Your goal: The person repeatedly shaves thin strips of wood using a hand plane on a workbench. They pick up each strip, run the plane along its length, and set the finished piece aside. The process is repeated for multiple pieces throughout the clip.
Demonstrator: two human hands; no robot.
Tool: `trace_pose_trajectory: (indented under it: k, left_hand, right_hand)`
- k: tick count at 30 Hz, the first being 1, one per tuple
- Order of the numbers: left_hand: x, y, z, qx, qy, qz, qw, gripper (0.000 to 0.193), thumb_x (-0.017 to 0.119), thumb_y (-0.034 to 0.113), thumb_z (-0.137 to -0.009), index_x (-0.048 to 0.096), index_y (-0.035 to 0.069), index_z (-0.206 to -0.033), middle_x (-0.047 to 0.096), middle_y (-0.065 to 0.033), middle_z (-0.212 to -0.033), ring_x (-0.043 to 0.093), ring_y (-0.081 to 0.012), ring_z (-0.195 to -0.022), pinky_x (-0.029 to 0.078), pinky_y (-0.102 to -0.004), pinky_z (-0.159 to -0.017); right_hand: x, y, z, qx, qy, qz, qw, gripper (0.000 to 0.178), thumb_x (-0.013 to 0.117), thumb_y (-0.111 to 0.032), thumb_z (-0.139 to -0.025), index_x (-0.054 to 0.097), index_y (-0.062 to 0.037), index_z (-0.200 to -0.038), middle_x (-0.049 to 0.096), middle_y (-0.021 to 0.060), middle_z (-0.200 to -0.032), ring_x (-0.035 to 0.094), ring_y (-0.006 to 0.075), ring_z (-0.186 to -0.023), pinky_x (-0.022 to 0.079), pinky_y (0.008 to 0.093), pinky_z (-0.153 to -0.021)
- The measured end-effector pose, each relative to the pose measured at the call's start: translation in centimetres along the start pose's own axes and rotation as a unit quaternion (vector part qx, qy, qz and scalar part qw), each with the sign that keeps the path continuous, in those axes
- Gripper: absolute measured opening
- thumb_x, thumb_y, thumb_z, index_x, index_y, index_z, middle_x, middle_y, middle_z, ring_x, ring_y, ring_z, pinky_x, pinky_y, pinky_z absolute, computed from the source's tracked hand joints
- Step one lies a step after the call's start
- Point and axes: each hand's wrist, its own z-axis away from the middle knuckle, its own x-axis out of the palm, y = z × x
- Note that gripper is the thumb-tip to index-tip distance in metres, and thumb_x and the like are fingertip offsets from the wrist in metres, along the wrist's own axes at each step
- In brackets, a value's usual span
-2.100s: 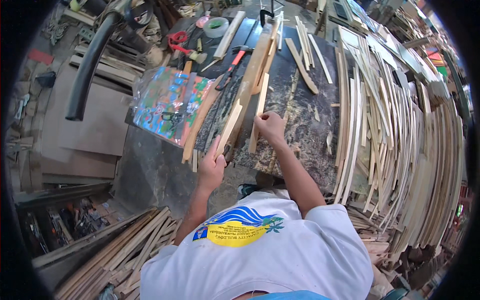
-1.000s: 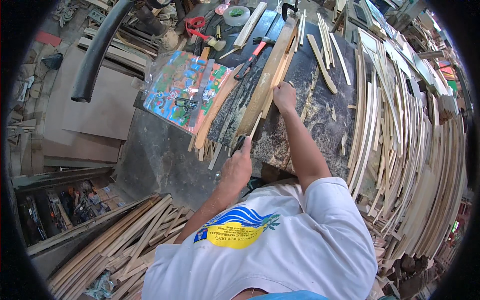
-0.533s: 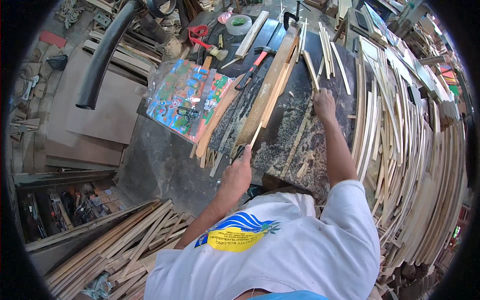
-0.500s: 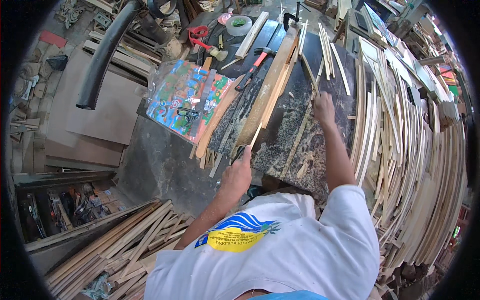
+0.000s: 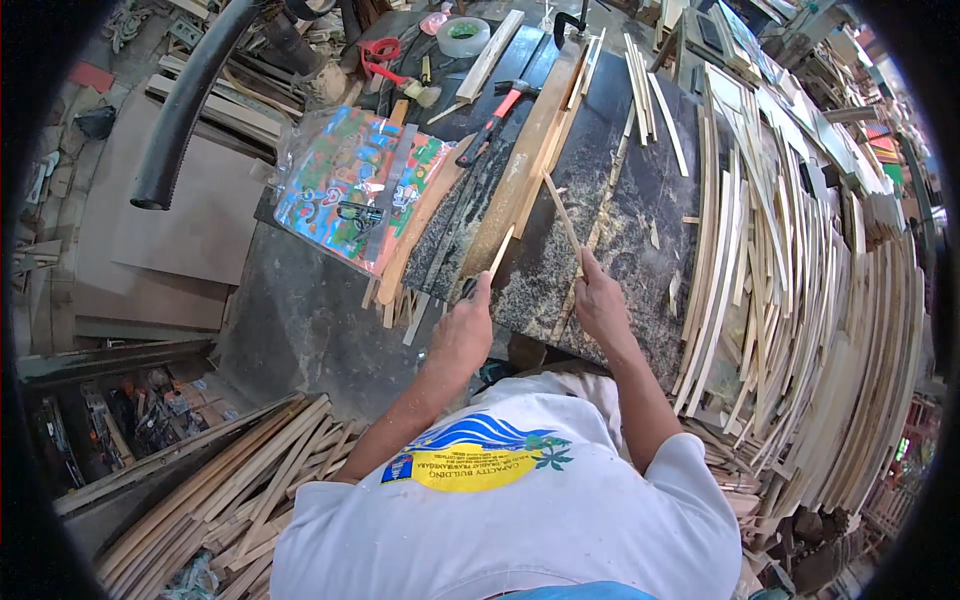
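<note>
My left hand (image 5: pixel 462 328) is closed at the near end of the long wooden board (image 5: pixel 510 200), pinching a thin pale wood strip (image 5: pixel 503 249) that points up along the board. A small dark object (image 5: pixel 469 288) shows beside its fingers; its kind is unclear. To the right, my right hand (image 5: pixel 602 303) is closed round the lower end of a slim brownish wood stick (image 5: pixel 563 213). The stick slants up and left, its far tip near the board's right edge. Under both hands lies a dark worktop (image 5: pixel 640 215) strewn with sawdust.
A black clamp (image 5: pixel 568 26) grips the board's far end. Left of it lie a red-and-black hammer (image 5: pixel 498 122), a colourful plastic sheet (image 5: pixel 335 185), a brush (image 5: pixel 422 94) and a tape roll (image 5: pixel 463 38). Many wood strips (image 5: pixel 740 260) are stacked along the right. A black hose (image 5: pixel 180 125) hangs at left.
My right hand has drawn back toward me and to the left with the stick, whose tip now nears the board. My left hand has shifted slightly left, still on its strip.
</note>
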Motion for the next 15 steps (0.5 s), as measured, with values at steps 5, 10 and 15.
trace_pose_trajectory:
  k: [5,10,15]
  left_hand:
    - [-0.3,0.5,-2.0,0.011,0.021,-0.008,1.0,0.061,0.05,0.007,-0.103,0.037,0.003,-0.163,0.074,-0.0311,-0.101,0.075,-0.0501,-0.096,0.059,-0.0608,-0.084]
    - [-1.3,1.5,-5.0,0.013,0.026,-0.014,0.999,0.061,0.051,0.006,-0.102,0.039,0.003,-0.162,0.075,-0.0294,-0.098,0.075,-0.0487,-0.096,0.06,-0.0602,-0.083]
    - [-2.9,3.4,-8.1,0.027,0.021,-0.013,0.999,0.061,0.052,0.006,-0.102,0.04,0.001,-0.161,0.076,-0.0302,-0.099,0.076,-0.0478,-0.095,0.061,-0.058,-0.082]
  right_hand:
    - [-1.3,-0.7,-2.1,-0.003,0.002,-0.003,1.0,0.056,0.055,-0.011,-0.101,0.052,-0.0125,-0.156,0.071,0.0336,-0.102,0.071,0.0512,-0.096,0.054,0.0564,-0.086]
    - [-2.5,-0.8,-5.2,-0.013,0.007,-0.017,1.0,0.056,0.055,-0.011,-0.1,0.051,-0.013,-0.156,0.072,0.0329,-0.099,0.071,0.0519,-0.094,0.054,0.0581,-0.085]
    - [-3.2,1.0,-9.3,-0.054,0.035,-0.015,0.998,0.051,0.054,-0.014,-0.101,0.053,-0.012,-0.152,0.071,0.0343,-0.097,0.07,0.0542,-0.094,0.053,0.0614,-0.084]
